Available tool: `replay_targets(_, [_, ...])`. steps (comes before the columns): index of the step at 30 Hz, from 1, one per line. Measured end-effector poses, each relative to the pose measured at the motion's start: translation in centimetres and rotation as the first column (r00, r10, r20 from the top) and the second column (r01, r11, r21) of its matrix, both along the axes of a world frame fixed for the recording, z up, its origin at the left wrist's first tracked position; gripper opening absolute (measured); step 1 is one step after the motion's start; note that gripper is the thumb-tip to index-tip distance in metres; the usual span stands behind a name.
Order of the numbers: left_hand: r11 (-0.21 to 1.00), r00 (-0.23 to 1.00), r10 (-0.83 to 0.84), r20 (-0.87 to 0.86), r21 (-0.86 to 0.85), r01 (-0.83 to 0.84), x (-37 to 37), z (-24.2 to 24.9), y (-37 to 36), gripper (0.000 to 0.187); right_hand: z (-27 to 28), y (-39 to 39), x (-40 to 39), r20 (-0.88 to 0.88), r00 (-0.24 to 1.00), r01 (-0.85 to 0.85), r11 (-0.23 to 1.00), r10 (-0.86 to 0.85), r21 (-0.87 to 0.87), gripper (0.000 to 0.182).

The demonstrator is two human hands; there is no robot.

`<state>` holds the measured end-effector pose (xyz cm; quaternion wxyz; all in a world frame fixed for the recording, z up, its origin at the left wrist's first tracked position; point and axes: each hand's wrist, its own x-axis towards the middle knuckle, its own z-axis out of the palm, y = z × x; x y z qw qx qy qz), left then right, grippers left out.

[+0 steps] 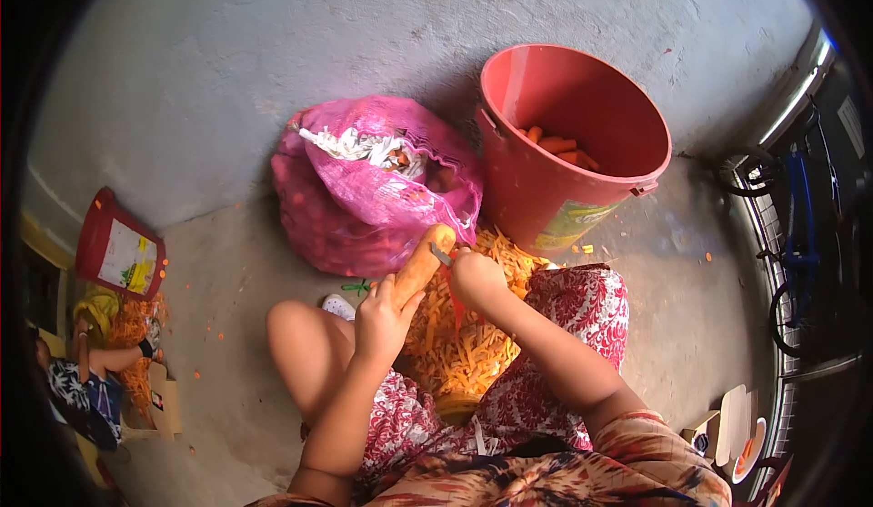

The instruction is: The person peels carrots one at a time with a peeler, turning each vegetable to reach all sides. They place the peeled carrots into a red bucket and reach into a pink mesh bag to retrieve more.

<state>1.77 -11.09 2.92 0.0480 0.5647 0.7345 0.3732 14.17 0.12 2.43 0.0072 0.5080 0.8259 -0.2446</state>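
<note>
My left hand (382, 321) is wrapped round the lower end of a thick orange carrot (418, 271), which points up and to the right. In my right hand (476, 280) is a small peeler or knife (441, 254), its metal blade against the carrot's right side near the upper end. A thin strip of red-orange hangs below my right hand. Under both hands, between the legs, lies a heap of orange peelings (464, 352).
A pink mesh sack (336, 207) of carrots stands ahead, beside a big red bucket (546, 189) holding carrots. At the far left are a smaller red bucket (98, 243), more peelings and another person (86, 389). A blue bicycle (800, 225) is at right.
</note>
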Motion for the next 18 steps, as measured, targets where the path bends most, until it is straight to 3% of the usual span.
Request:
replay_targets(4, [1.0, 0.999, -0.028, -0.023, 0.007, 0.029, -0.2, -0.5, -0.1, 0.044, -1.3, 2.5, -0.6, 0.139, 0.982, 0.138, 0.988, -0.128, -0.066, 0.032])
replay_targets(5, [0.999, 0.999, -0.048, -0.004, 0.004, 0.048, 0.0, -0.4, -0.3, 0.044, -0.1, 3.5, 0.4, 0.185, 0.974, 0.146, 0.986, -0.129, -0.085, 0.048])
replay_targets(6, [0.998, 0.998, -0.067, 0.013, -0.002, 0.067, 0.3, -0.2, -0.6, 0.044, -2.7, 5.4, 1.6, 0.195, 0.981, 0.016, 0.998, -0.003, -0.064, 0.06])
replay_targets(8, [0.998, 0.992, -0.066, 0.106, -0.003, 0.067, 0.8, 0.7, -0.5, 0.045, -3.2, 6.7, 2.6, 0.07, 0.997, 0.034, 0.993, -0.026, -0.113, 0.062])
replay_targets(9, [0.998, 0.989, -0.065, 0.132, 0.01, 0.064, 0.8, 0.8, -0.3, 0.045, -3.3, 7.1, 2.7, 0.076, 0.997, -0.008, 0.992, 0.017, -0.128, 0.043])
replay_targets(11, [0.999, 0.959, -0.033, 0.28, 0.029, 0.026, 0.4, -0.9, 0.2, 0.044, -3.8, 6.9, 2.3, 0.015, 0.995, 0.102, 0.992, -0.101, -0.074, 0.032])
replay_targets(13, [1.0, 0.964, 0.015, 0.267, 0.012, -0.019, -1.0, -2.2, 0.5, 0.043, -4.0, 6.6, 1.7, -0.052, 0.977, 0.207, 0.978, -0.208, -0.023, 0.026])
replay_targets(16, [0.997, 0.964, 0.07, 0.258, -0.043, -0.061, -2.2, -1.9, 0.8, 0.042, -3.4, 5.2, 1.9, -0.289, 0.957, -0.043, 0.993, 0.01, -0.108, 0.022])
replay_targets(17, [0.996, 0.961, 0.082, 0.263, -0.043, -0.073, -2.5, -2.3, 0.9, 0.041, -4.6, 4.5, 1.7, -0.29, 0.948, -0.13, 0.991, 0.13, 0.019, 0.02])
replay_targets(18, [0.996, 0.959, 0.092, 0.267, -0.044, -0.083, -2.6, -2.5, 0.9, 0.041, -4.6, 3.8, 1.4, -0.299, 0.946, -0.133, 0.991, 0.123, -0.015, 0.02])
